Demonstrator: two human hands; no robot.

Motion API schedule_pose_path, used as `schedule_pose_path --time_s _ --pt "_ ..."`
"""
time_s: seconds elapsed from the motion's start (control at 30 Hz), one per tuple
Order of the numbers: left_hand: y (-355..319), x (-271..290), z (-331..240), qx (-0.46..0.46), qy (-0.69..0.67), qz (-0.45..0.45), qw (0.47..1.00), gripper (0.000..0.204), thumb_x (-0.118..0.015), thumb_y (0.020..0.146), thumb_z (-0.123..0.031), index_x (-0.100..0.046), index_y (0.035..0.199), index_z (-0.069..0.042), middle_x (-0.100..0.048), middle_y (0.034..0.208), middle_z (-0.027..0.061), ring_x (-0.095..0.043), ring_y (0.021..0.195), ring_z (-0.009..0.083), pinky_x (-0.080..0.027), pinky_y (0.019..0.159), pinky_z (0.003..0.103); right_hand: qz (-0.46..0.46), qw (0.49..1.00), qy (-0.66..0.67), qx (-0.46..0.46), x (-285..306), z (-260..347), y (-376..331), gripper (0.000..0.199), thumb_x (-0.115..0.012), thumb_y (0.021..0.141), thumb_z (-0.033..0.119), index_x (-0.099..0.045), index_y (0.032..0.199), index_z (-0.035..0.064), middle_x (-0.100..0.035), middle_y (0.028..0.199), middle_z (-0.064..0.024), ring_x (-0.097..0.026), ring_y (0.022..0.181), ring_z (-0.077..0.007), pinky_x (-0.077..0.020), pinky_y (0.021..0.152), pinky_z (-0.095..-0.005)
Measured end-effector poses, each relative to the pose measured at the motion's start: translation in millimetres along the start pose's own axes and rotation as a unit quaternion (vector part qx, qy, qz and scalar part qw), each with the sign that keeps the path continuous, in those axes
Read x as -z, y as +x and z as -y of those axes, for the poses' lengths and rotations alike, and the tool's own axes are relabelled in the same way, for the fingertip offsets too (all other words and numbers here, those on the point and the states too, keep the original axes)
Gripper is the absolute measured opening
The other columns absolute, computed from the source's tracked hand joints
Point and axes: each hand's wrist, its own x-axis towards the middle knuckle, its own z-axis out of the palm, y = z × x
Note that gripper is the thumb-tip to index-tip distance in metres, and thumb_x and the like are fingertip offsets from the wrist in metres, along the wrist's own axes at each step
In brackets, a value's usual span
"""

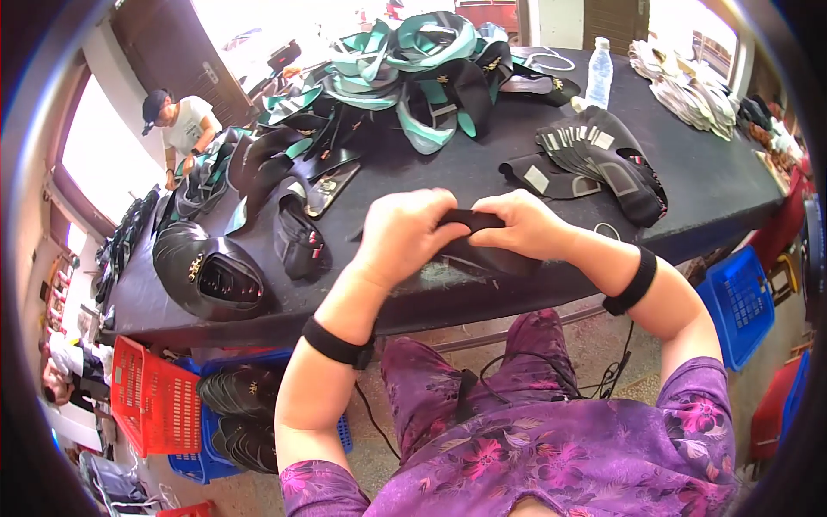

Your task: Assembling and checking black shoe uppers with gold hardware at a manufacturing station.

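A black shoe upper piece (472, 226) sits pinched between both hands just above the counter's near edge (482, 297); the left hand (403, 231) grips its left end, the right hand (524, 224) curls closed over its right end. Bare black counter lies beyond the hands. One fanned stack of black pieces (603, 159) lies to the right, one teal-and-black heap (405, 77) farther back, one water bottle (600, 76) near the far edge

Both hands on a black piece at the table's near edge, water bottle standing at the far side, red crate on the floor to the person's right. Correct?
Not quite. The head view shows the red crate on the floor to the person's left. The rest holds: left hand and right hand grip the black piece at the table edge, water bottle upright.
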Motion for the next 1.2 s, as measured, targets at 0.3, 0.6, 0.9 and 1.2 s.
schedule_pose_path --time_s 0.3,0.6,0.9,1.2 --pt "-15 50 12 0.091 -0.266 0.085 0.956 0.017 -0.063 0.075 -0.015 -0.059 0.085 -0.001 -0.060 0.069 0.0107 -0.057 0.062 0.0169 -0.043 0.059 0.028 -0.038 0.849 0.488 -0.200 -22 23 -33 0.021 -0.051 0.087 0.023 -0.058 0.088 0.0028 -0.057 0.075 0.0027 -0.049 0.063 -0.0016 -0.0398 0.057 -0.0181" --pt "-2 38 -13 -0.011 -0.133 0.048 0.990 0.019 -0.066 0.073 -0.020 -0.057 0.081 -0.005 -0.055 0.060 0.0071 -0.050 0.049 0.0167 -0.040 0.049 0.026 0.084 0.921 0.374 -0.068 -15 31 -2 0.030 -0.066 0.075 0.017 -0.057 0.098 0.0019 -0.059 0.089 -0.0019 -0.054 0.079 -0.0065 -0.0431 0.072 -0.0220" --pt "-75 31 61 0.261 -0.592 -0.263 0.716 0.043 -0.051 0.086 -0.035 -0.042 0.113 -0.002 -0.053 0.101 0.0096 -0.054 0.090 0.0179 -0.044 0.078 0.032 -0.123 0.703 0.692 -0.103 -43 2 -9 0.020 -0.055 0.085 0.025 -0.054 0.089 0.0060 -0.054 0.062 0.0007 -0.048 0.043 -0.0060 -0.0387 0.038 -0.0180" --pt "-114 -5 1 0.199 -0.836 -0.110 0.499 0.047 -0.052 0.085 -0.027 -0.040 0.120 0.003 -0.049 0.115 0.0197 -0.056 0.095 0.0256 -0.048 0.080 0.037 -0.136 0.709 0.652 -0.233 -83 -8 -14 0.026 -0.051 0.087 0.033 -0.051 0.086 0.0075 -0.048 0.053 -0.0002 -0.044 0.037 -0.0062 -0.0336 0.032 -0.0177"
